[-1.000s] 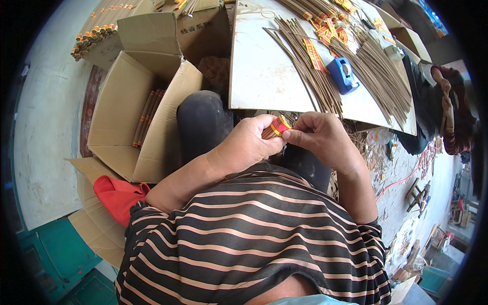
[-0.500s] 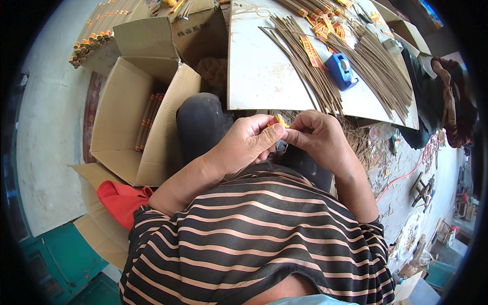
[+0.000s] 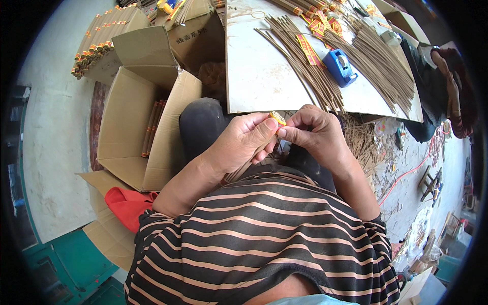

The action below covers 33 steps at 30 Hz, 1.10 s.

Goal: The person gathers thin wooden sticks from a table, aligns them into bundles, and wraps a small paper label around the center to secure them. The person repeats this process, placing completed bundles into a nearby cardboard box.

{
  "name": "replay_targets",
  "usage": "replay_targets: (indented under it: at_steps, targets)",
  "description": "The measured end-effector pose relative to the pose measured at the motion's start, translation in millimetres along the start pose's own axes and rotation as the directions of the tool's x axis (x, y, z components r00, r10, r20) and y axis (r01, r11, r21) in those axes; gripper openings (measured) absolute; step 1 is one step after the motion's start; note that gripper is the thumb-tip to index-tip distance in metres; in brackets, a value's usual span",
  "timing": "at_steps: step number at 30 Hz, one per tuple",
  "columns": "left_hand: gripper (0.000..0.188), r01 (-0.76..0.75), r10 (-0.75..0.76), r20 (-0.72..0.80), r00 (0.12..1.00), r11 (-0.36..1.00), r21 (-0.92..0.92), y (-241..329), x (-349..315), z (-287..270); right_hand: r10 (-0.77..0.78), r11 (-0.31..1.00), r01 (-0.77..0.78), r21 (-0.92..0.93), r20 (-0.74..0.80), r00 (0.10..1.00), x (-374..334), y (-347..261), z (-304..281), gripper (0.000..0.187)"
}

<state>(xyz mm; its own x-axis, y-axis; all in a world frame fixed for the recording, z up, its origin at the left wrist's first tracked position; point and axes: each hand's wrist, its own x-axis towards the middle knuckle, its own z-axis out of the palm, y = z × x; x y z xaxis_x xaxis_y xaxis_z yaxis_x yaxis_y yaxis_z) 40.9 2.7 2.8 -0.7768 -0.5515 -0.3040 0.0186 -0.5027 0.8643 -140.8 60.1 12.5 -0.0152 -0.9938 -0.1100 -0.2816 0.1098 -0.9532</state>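
My left hand [image 3: 236, 142] is closed around a bundle of brown incense sticks [image 3: 238, 174], whose lower part comes out under my palm toward my striped shirt. At the bundle's upper end sits a yellow and red paper label [image 3: 277, 118], wrapped round the sticks. The thumb and forefinger of my right hand [image 3: 320, 134] pinch the label's right edge. Just beyond my hands, loose incense sticks [image 3: 305, 66] lie on the white table [image 3: 254, 76]. A blue tape dispenser [image 3: 339, 68] stands among them, beside flat red and yellow labels [image 3: 308, 50].
To the left, an open cardboard box [image 3: 122, 122] holds several wrapped bundles [image 3: 153, 127]. More bundles [image 3: 101, 38] are stacked behind it. A red cloth [image 3: 129, 203] lies on a box flap. Broken sticks [image 3: 363, 147] litter the floor at right.
The label end of the bundle has tipped upward, so its round end now shows. My right hand stays pinched at the label. The view has shifted slightly.
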Motion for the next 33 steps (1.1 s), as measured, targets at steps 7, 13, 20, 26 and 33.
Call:
replay_targets:
  at_steps: [7,13,20,26,33]
  targets:
    - [0.040,0.015,-0.015,0.012,1.000,0.999,-0.035,-3,2,-2,-0.046,0.991,0.038,0.126,0.055,0.997,4,6,-3,0.017]
    - [0.036,0.020,-0.021,-0.009,1.000,0.997,-0.078,-1,4,0,0.176,0.945,-0.205,0.256,0.130,0.976,3,8,-5,0.018]
    - [0.042,0.001,-0.004,-0.022,1.000,0.991,-0.134,5,2,-7,0.189,0.807,-0.220,0.548,0.113,0.975,4,15,-11,0.020]
    - [0.064,-0.012,0.009,-0.018,1.000,0.988,-0.153,6,2,-3,0.013,0.905,-0.046,0.423,0.080,0.997,5,20,-2,0.043]
    - [0.067,-0.023,0.024,0.001,1.000,0.986,-0.163,7,3,-5,-0.063,0.876,-0.017,0.481,0.150,0.987,9,26,2,0.018]
